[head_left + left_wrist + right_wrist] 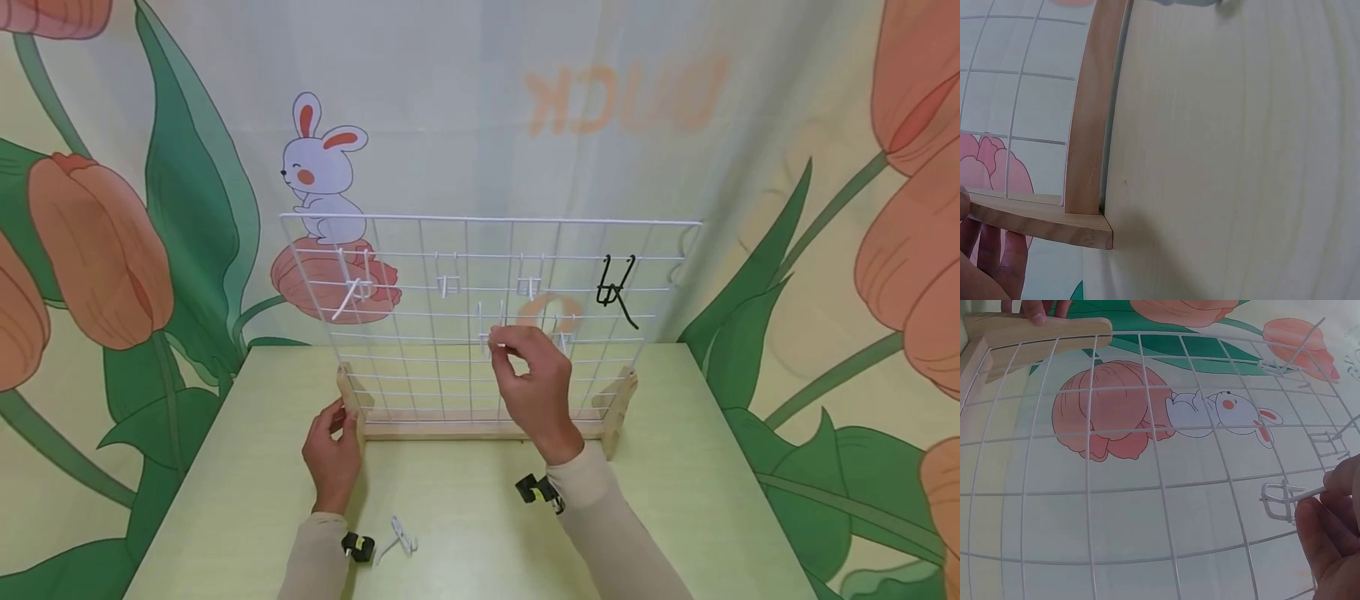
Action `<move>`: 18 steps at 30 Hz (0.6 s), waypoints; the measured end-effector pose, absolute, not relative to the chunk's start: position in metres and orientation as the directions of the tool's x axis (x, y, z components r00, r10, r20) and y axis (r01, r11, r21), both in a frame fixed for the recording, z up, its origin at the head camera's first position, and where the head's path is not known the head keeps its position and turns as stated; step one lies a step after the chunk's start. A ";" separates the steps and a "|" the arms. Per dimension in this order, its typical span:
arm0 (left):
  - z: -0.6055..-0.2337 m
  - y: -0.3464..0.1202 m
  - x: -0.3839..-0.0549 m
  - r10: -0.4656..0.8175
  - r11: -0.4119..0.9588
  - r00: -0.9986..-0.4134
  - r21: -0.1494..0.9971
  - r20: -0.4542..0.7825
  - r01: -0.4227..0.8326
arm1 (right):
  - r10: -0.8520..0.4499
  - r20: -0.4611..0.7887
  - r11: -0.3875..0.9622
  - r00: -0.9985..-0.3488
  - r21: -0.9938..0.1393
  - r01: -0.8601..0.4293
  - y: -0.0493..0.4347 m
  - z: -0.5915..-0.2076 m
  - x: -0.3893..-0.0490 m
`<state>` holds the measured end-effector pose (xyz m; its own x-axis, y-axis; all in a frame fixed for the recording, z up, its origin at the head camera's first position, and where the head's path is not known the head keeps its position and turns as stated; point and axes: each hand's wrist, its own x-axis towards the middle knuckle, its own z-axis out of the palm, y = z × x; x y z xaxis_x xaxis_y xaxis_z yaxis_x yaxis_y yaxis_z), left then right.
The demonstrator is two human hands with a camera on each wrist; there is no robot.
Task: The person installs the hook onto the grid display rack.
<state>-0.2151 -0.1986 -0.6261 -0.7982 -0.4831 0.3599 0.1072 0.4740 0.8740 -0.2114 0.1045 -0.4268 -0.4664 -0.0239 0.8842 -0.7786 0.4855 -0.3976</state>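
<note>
My right hand pinches the arm of a white wire hook between thumb and fingertips. That hook sits against the white wire grid panel, below its middle rows. Most of its arm is hidden by the fingers in the head view. At the panel's left end, my left hand holds the wooden side foot of the stand, thumb on one side and fingers on the other.
A black hook hangs at the panel's upper right, a white hook at its upper left. Several other white hooks hang between and below. One loose white hook lies on the table near the left wrist. A printed curtain stands behind.
</note>
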 end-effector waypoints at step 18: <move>-0.624 -0.197 -0.215 -0.486 0.468 -0.797 0.877 0.358 0.108 | -0.013 0.886 0.528 -0.464 -0.388 -0.755 0.098 -0.452 -0.209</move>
<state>-0.2152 -0.1975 -0.6240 -0.7973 -0.4860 0.3580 0.1082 0.4684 0.8769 -0.2087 0.0979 -0.4525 -0.4638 -0.0130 0.8859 -0.7553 0.5284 -0.3877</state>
